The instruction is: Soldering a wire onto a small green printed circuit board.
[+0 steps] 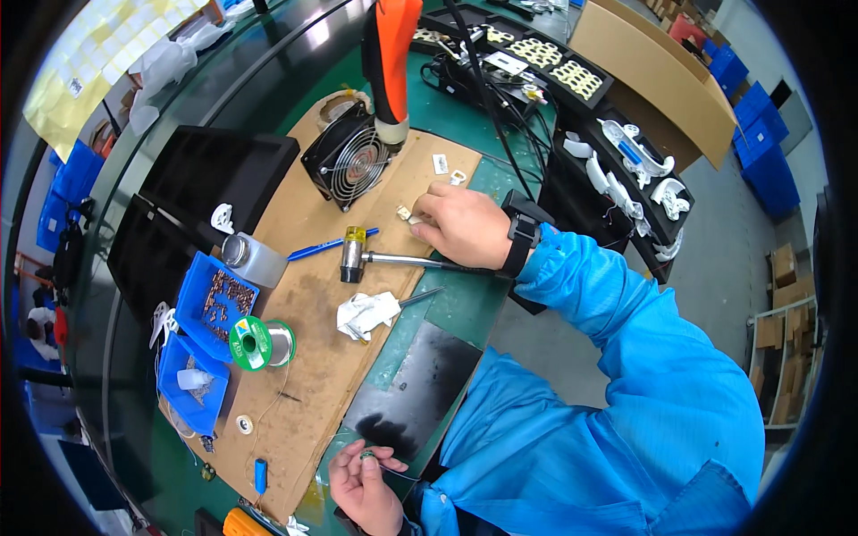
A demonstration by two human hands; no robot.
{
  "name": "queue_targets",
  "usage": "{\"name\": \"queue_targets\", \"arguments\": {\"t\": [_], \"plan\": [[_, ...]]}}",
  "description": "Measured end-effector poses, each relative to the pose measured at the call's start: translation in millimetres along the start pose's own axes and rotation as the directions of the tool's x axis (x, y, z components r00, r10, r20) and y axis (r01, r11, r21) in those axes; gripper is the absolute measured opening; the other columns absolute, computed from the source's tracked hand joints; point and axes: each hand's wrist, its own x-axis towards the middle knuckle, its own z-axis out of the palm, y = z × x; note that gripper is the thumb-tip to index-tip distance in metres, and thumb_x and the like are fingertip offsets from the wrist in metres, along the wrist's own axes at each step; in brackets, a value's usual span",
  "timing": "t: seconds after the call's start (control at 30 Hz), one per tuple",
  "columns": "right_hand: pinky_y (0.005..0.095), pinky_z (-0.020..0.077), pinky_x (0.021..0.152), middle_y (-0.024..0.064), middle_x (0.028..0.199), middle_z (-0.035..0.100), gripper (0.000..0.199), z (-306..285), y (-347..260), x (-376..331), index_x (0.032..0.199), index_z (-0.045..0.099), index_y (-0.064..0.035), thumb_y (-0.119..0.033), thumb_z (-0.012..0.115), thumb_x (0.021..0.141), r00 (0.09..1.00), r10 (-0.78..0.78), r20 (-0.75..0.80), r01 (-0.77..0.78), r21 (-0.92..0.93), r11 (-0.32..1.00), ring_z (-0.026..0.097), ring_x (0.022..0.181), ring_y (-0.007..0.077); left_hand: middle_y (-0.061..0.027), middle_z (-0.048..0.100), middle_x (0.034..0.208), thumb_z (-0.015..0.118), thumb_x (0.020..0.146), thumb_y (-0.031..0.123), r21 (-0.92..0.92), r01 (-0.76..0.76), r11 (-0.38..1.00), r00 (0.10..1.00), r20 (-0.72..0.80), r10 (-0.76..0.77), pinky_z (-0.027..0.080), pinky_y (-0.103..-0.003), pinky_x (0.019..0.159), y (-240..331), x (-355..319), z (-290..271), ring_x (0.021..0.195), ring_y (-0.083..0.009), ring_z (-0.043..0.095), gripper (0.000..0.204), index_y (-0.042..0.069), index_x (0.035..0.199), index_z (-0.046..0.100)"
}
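Observation:
At the table's near edge, my left hand [368, 489] is closed in a pinch on a small green piece [367, 455]; a thin dark wire runs beside it. My right hand [466, 225] reaches over the cardboard sheet, thumb and fingers pinched on a small whitish part [404, 213]. Just below that wrist lies a hammer [354, 257] with a yellow and black head, its handle passing under the hand. Beyond the right hand are a white tag [440, 163] and a small white ring-shaped part [458, 178]. A dark flat plate [413, 389] lies between the hands.
A small fan [350, 161] and an orange-black tool [390, 71] stand at the far side. Left are blue bins [201, 393] of small parts, a solder spool [259, 344], a metal bottle [250, 256] and a blue pen [326, 246]. Crumpled tissue [366, 314] lies mid-table; trays [626, 170] hold white parts.

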Motion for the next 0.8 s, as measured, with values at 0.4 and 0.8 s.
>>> {"name": "queue_targets", "arguments": {"t": [0.4,0.8], "plan": [[0.0464,0.0553,0.081,0.0192,0.094,0.071,0.018,-6,4,14,0.101,0.07,-0.0018,-0.01,0.066,0.085,0.986,-0.075,0.147,0.067,0.057,0.996,0.069,0.092,0.0373,-0.0154,0.072,0.091,0.056,0.103,0.0,-0.022,0.042,0.999,0.995,-0.095,-0.044,0.055,-0.03,0.071,-11,-8,-6,0.072,-0.0191,0.065,0.025,-0.008,0.127,0.057],[0.0514,0.0551,0.084,0.0248,0.093,0.072,0.031,-43,85,61,0.098,0.074,-0.0006,-0.028,0.06,0.095,0.982,0.175,0.067,-0.165,-0.133,0.977,0.069,0.093,0.0435,-0.0155,0.07,0.1,0.053,0.105,0.004,-0.018,0.054,0.998,0.998,0.016,-0.053,0.057,-0.031,0.07,-5,1,5,0.077,-0.0193,0.067,0.018,-0.003,0.121,0.056]]}}
